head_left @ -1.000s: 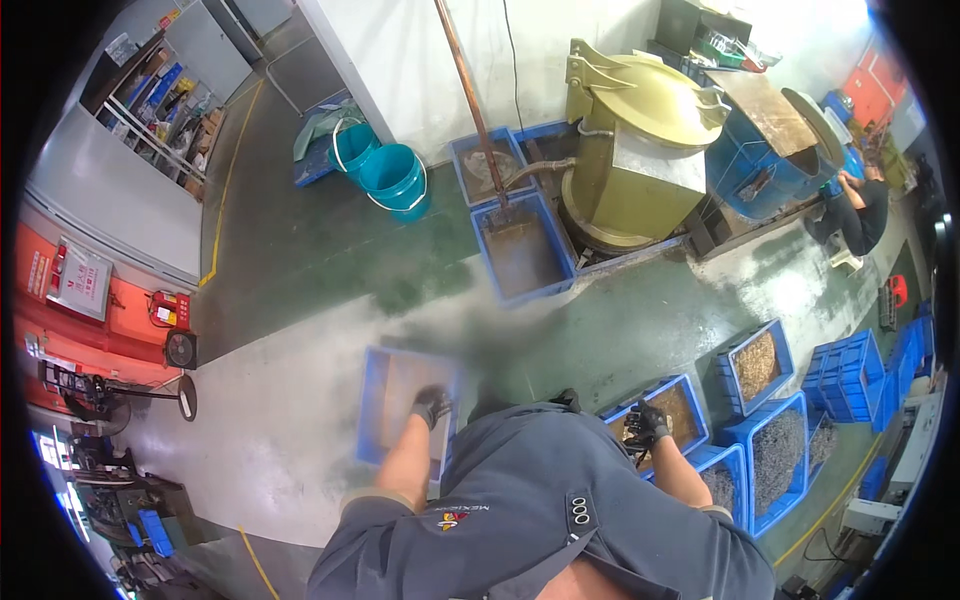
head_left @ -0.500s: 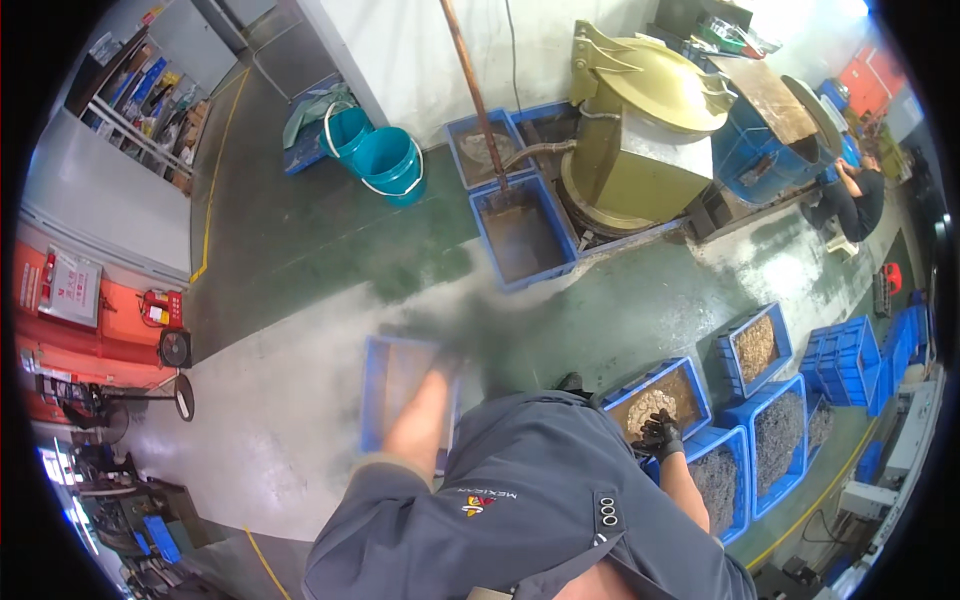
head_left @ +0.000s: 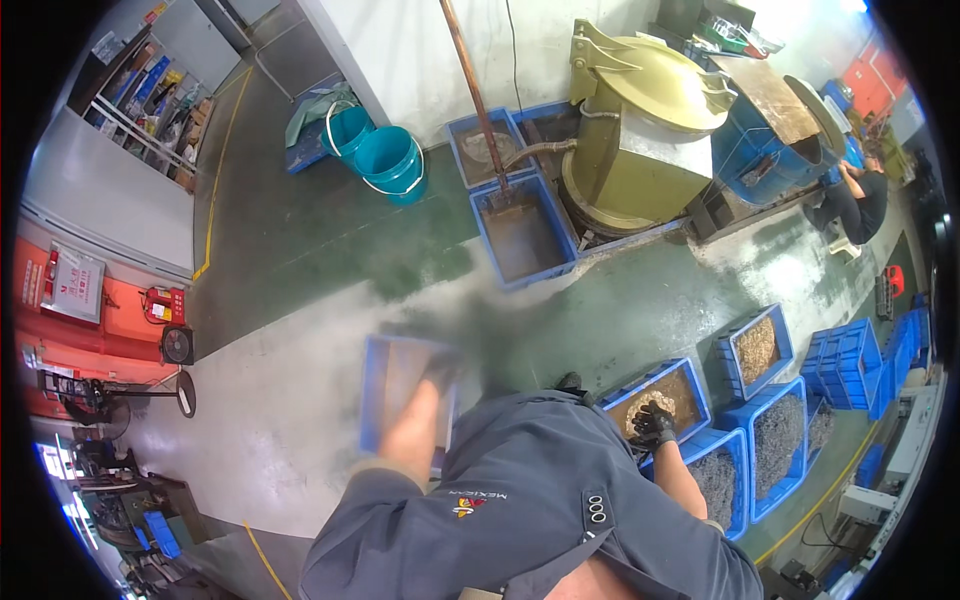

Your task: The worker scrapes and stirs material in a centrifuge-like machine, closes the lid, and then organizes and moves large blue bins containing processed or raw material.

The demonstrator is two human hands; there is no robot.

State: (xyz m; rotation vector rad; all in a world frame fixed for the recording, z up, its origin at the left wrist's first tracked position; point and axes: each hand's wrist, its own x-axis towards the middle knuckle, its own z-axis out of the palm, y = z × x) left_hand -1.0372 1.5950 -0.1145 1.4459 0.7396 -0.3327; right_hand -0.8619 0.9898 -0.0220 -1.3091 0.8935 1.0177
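My left hand (head_left: 440,370), in a dark glove, is over the right side of a shallow blue bin (head_left: 372,400). That bin and the hand are blurred, so its fingers cannot be made out. On my right, my right hand (head_left: 655,426) wears a black glove and reaches into another blue bin (head_left: 697,392) with brownish contents. Its fingers are spread over a heap of small pale pieces (head_left: 650,402), touching the heap; no grip on any piece shows.
Bins of dark grey pieces (head_left: 776,440) and tan pieces (head_left: 755,350) stand right of me, beside stacked blue crates (head_left: 842,365). Ahead are a yellow-green machine (head_left: 640,150), a blue bin of murky liquid (head_left: 520,245) and teal buckets (head_left: 390,165). A person (head_left: 855,200) sits far right.
My right hand has shifted slightly, its fingers now spread flatter over the pale pieces. My left hand stays by the same bin, still blurred.
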